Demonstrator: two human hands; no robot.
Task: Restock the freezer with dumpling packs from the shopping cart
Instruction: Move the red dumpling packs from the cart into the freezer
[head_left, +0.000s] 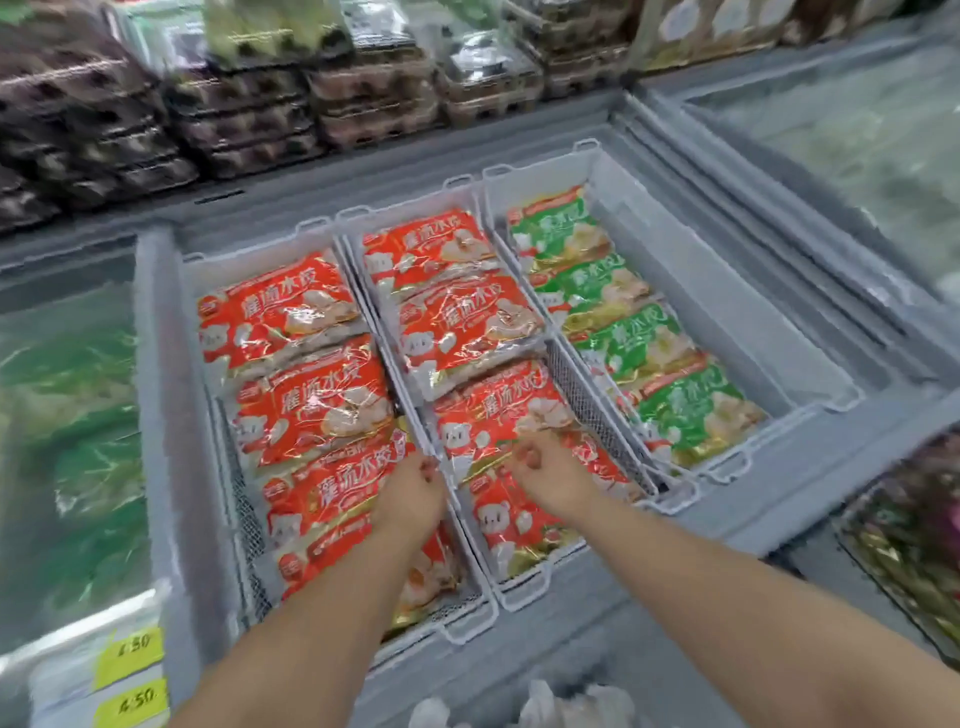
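Red dumpling pack (511, 519) is lying under your right hand (553, 480), lengthwise across the basket (524, 597). Fingers (525, 457) are curling; grip unclear.

red dumpling packs (311, 410), centre: glossy crinkled plastic film | green dumpling packs (639, 332), 3 o'clock: same shiny film | baskets (597, 410): white coated wire, fine mesh walls | freezer rim (810, 467): smooth matt grey plastic | egg cartons (249, 124), 11 o'clock: clear shiny plastic | price labels (130, 660), 7 o'clock: matt yellow paper
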